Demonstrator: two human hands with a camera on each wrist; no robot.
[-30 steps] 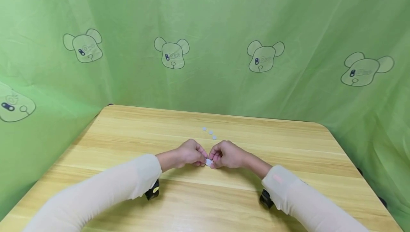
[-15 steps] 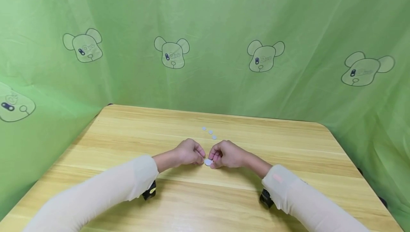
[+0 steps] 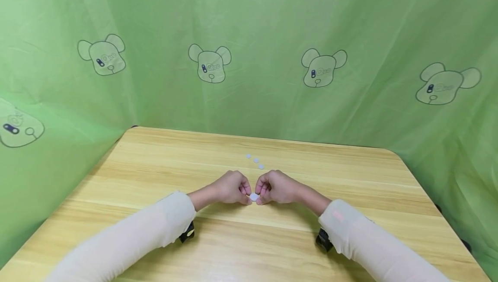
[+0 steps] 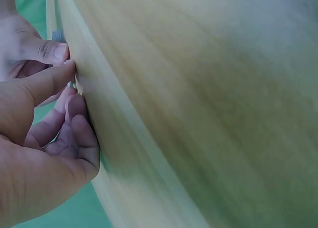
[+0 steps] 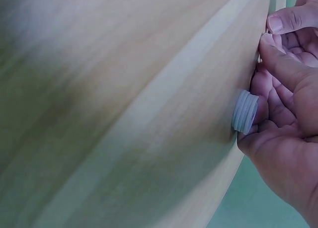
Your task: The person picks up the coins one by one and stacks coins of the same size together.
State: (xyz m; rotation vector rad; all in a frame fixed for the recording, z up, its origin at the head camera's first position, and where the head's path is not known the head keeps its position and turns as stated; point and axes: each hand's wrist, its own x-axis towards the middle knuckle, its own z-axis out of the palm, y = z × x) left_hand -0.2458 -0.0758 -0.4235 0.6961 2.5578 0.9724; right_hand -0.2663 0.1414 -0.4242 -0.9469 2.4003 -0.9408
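Observation:
A small, flat white disc lies between my hands, low at the tabletop in the head view. My left hand pinches its left edge with thumb and fingertips. From the other side, my right hand pinches its right edge. In both wrist views the fingers largely hide the disc. Beneath the curled fingers of the right hand, a short stack of pale discs stands on the table; the head view does not show it. How many discs are in the hold cannot be told.
Beyond the hands, three white discs lie in a slanting row, the far one, the middle one and the near one. The wooden table meets a green curtain at its back and sides.
My left hand drew slightly left off the disc half a second ago and has come back to its left edge. The right hand and the three far discs have stayed put.

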